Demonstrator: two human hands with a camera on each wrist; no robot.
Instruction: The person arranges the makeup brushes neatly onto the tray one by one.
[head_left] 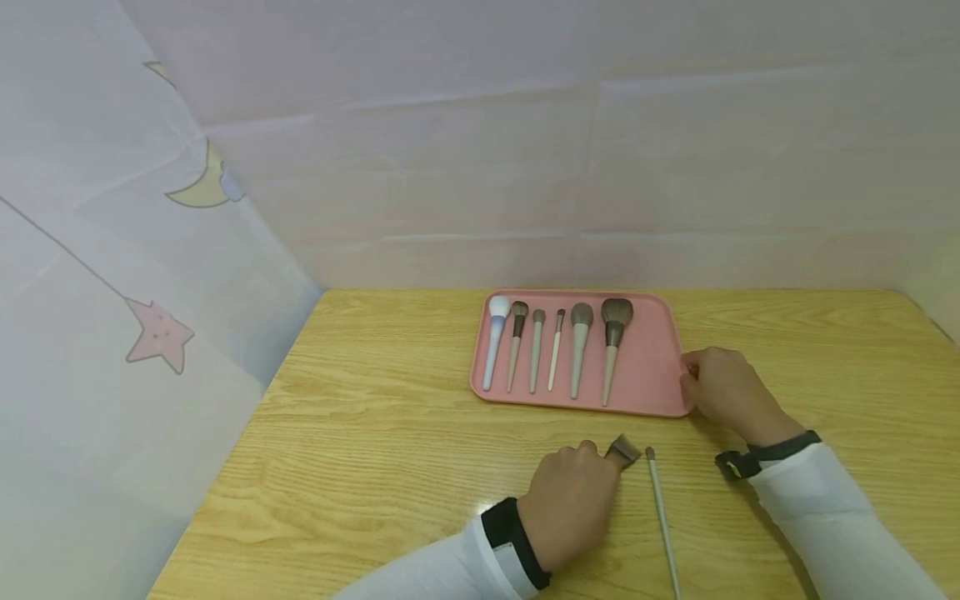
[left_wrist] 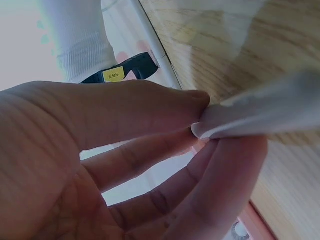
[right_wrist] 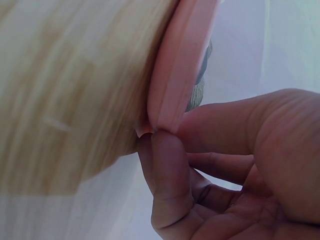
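My left hand (head_left: 567, 508) pinches a brush (head_left: 624, 452) at lower centre; my right hand (head_left: 723, 390) pinches the tray (head_left: 652, 379) edge.

Probably home corner: wooden table (head_left: 375, 433), moon-and-star curtain (head_left: 112, 292).

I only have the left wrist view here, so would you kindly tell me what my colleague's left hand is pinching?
Observer: The left hand grips a makeup brush on the wooden table; only its flat dark head pokes out past the fingers.
Operator: Thank you. What is the other hand doing?
Observer: The right hand pinches the right rim of a pink tray; the right wrist view shows thumb and finger on either side of the edge.
Operator: Is anything on that tray?
Observer: Six brushes lie side by side, heads towards the far wall.
Operator: Anything loose nearby?
Observer: A thin brush lies on the table just right of the left hand.
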